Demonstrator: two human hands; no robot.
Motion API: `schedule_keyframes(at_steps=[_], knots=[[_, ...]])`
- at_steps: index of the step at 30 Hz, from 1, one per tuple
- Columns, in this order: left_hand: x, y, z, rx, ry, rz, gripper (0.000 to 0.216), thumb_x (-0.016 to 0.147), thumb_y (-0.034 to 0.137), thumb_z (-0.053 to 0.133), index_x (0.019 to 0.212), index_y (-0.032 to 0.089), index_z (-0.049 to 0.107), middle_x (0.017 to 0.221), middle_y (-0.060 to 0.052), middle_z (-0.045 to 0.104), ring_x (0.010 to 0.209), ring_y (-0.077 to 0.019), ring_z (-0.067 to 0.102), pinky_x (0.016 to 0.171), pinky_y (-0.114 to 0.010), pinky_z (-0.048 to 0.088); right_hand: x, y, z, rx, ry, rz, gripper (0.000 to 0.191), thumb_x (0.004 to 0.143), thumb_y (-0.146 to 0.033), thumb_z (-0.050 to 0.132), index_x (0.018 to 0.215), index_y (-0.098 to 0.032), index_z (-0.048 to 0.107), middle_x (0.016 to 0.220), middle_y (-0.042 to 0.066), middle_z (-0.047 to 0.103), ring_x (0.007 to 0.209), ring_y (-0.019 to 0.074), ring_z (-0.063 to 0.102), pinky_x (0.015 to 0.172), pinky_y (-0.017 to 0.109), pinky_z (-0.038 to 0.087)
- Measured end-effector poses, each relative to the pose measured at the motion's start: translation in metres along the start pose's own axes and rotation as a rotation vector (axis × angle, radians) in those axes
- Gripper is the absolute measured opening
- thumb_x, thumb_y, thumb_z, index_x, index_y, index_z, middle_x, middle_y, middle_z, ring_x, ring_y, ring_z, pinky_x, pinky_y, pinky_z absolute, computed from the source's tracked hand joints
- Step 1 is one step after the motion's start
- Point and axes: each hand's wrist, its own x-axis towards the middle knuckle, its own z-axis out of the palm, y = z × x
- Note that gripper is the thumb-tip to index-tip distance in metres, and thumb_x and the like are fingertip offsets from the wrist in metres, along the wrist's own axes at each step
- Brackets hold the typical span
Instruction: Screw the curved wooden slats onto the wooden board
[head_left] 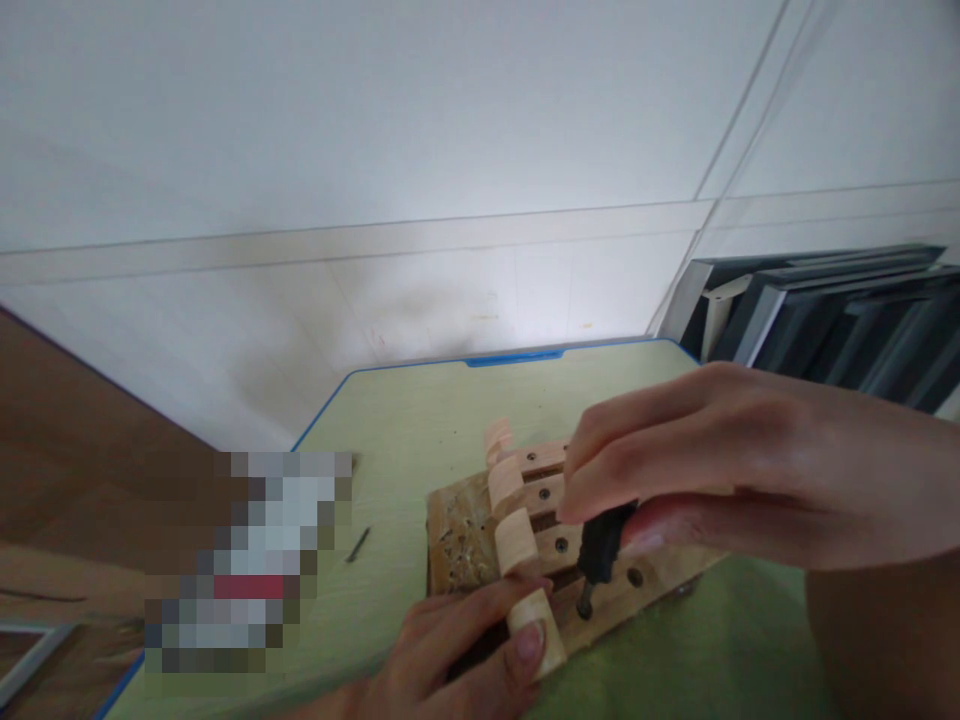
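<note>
My right hand (675, 460) grips the black handle of a screwdriver (601, 540). Its metal tip stands in a hole in the nearest wooden strip (562, 630). Thumb and fingers of my left hand (472, 640) pinch the rounded left end of that same strip. Several pale wooden strips with rounded ends lie side by side, with dark screws (561, 545) set into them. Beneath their left ends is a rough brown wooden board (457, 535). My right hand hides the far right part of the strips.
A small dark screw or nail (358, 545) lies left of the board on the pale green, blue-edged table (420, 420). Farther left is a pixelated, unreadable object (247, 570). Dark framed panels (840, 310) lean at the right. A white wall (450, 290) rises behind the table.
</note>
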Motion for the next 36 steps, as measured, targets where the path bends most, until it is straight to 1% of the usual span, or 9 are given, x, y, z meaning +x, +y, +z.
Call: schedule_keyframes(at_steps=[6, 11, 16, 20, 22, 26, 28, 30, 36], knots=[[0.002, -0.006, 0.003, 0.039, 0.119, 0.125, 0.042, 0.091, 0.012, 0.046, 0.133, 0.016, 0.046, 0.108, -0.01, 0.065, 0.103, -0.0122, 0.063, 0.077, -0.017, 0.055, -0.005, 0.0, -0.001, 0.085, -0.031, -0.031, 0.026, 0.093, -0.009, 0.046, 0.114, -0.004, 0.062, 0.102, 0.008, 0.065, 0.093, 0.0087, 0.059, 0.081, 0.015, 0.043], [0.009, -0.008, 0.004, 0.025, 0.127, 0.132, 0.043, 0.091, 0.013, 0.046, 0.133, 0.018, 0.045, 0.112, -0.007, 0.064, 0.102, -0.0101, 0.062, 0.075, -0.014, 0.054, 0.001, -0.001, 0.004, 0.106, 0.046, -0.06, 0.022, 0.093, -0.017, 0.052, 0.103, -0.003, 0.065, 0.087, 0.004, 0.063, 0.081, 0.0064, 0.055, 0.074, 0.013, 0.042], [0.011, -0.009, 0.002, 0.002, 0.118, 0.13, 0.044, 0.091, 0.012, 0.046, 0.134, 0.018, 0.045, 0.113, -0.007, 0.064, 0.1, -0.0094, 0.063, 0.074, -0.013, 0.054, 0.006, -0.004, 0.005, 0.044, 0.035, -0.01, 0.016, 0.091, -0.017, 0.056, 0.097, -0.005, 0.064, 0.082, 0.001, 0.061, 0.075, 0.0055, 0.053, 0.07, 0.012, 0.04], [0.008, -0.008, 0.003, -0.009, 0.131, 0.149, 0.043, 0.089, 0.009, 0.047, 0.131, 0.015, 0.047, 0.115, -0.01, 0.064, 0.101, -0.0116, 0.064, 0.073, -0.014, 0.056, 0.007, -0.003, 0.003, 0.005, 0.042, -0.038, 0.018, 0.088, -0.023, 0.061, 0.092, -0.005, 0.065, 0.077, -0.001, 0.059, 0.072, 0.0045, 0.051, 0.066, 0.011, 0.038], [0.006, -0.005, 0.003, -0.012, 0.116, 0.12, 0.042, 0.089, 0.01, 0.047, 0.131, 0.015, 0.047, 0.115, -0.011, 0.063, 0.101, -0.012, 0.064, 0.074, -0.015, 0.056, 0.008, -0.002, 0.004, -0.018, 0.032, -0.042, 0.018, 0.088, -0.023, 0.061, 0.092, -0.006, 0.064, 0.077, -0.002, 0.059, 0.072, 0.0044, 0.051, 0.066, 0.011, 0.037], [0.0, -0.003, 0.001, -0.001, 0.046, -0.063, 0.048, 0.089, 0.008, 0.051, 0.135, 0.02, 0.042, 0.118, -0.01, 0.062, 0.107, -0.0124, 0.061, 0.081, -0.021, 0.056, 0.008, 0.0, 0.005, -0.057, 0.027, -0.023, 0.019, 0.089, -0.028, 0.06, 0.092, -0.009, 0.063, 0.075, -0.003, 0.059, 0.072, 0.0048, 0.052, 0.064, 0.013, 0.036], [0.0, -0.006, 0.001, -0.03, 0.048, 0.112, 0.046, 0.09, 0.013, 0.05, 0.135, 0.016, 0.042, 0.116, -0.012, 0.061, 0.11, -0.0124, 0.059, 0.079, -0.018, 0.056, 0.008, 0.0, 0.006, -0.094, 0.04, -0.012, 0.019, 0.088, -0.03, 0.061, 0.088, -0.011, 0.061, 0.074, -0.004, 0.058, 0.07, 0.0047, 0.051, 0.062, 0.014, 0.035], [0.001, -0.009, 0.002, -0.059, 0.091, 0.184, 0.042, 0.09, 0.013, 0.048, 0.132, 0.013, 0.044, 0.118, -0.013, 0.06, 0.111, -0.012, 0.058, 0.078, -0.016, 0.055, 0.009, -0.001, 0.006, -0.124, 0.046, -0.003, 0.021, 0.088, -0.032, 0.06, 0.086, -0.012, 0.06, 0.073, -0.004, 0.057, 0.069, 0.0053, 0.051, 0.061, 0.015, 0.035], [0.006, -0.004, 0.002, -0.022, 0.048, 0.021, 0.048, 0.088, 0.008, 0.051, 0.134, 0.017, 0.043, 0.117, -0.01, 0.06, 0.108, -0.0121, 0.059, 0.08, -0.018, 0.055, 0.009, -0.002, 0.008, -0.121, 0.008, 0.024, 0.022, 0.092, -0.035, 0.054, 0.086, -0.014, 0.058, 0.074, -0.003, 0.057, 0.069, 0.0071, 0.05, 0.062, 0.02, 0.033]])
